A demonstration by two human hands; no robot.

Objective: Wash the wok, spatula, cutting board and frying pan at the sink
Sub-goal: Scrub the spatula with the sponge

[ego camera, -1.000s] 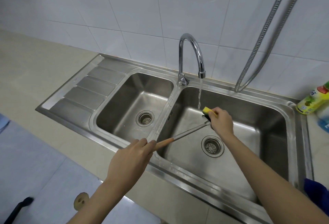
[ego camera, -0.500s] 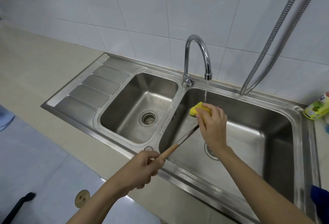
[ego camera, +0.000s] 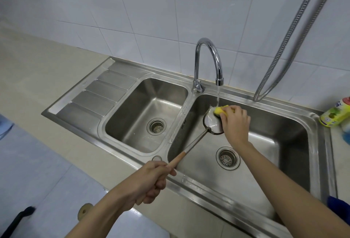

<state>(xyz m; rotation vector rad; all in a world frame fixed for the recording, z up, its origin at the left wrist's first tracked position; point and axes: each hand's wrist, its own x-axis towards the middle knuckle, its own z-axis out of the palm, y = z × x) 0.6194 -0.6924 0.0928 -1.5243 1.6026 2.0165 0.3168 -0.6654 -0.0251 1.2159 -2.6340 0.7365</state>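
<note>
Over the sink's (ego camera: 314,124) larger basin, running faucet (ego camera: 207,61) water hits a metal spatula (ego camera: 213,122). The left hand (ego camera: 149,179) clenches its wooden handle; beyond that grip, the right hand (ego camera: 235,122) clutches 1 yellow sponge (ego camera: 220,110) against the soapy blade.

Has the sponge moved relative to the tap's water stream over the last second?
Yes. The sponge in the right hand began just right of the stream under the faucet, crossed to its left, and is back just right of it, on the spatula.
</note>
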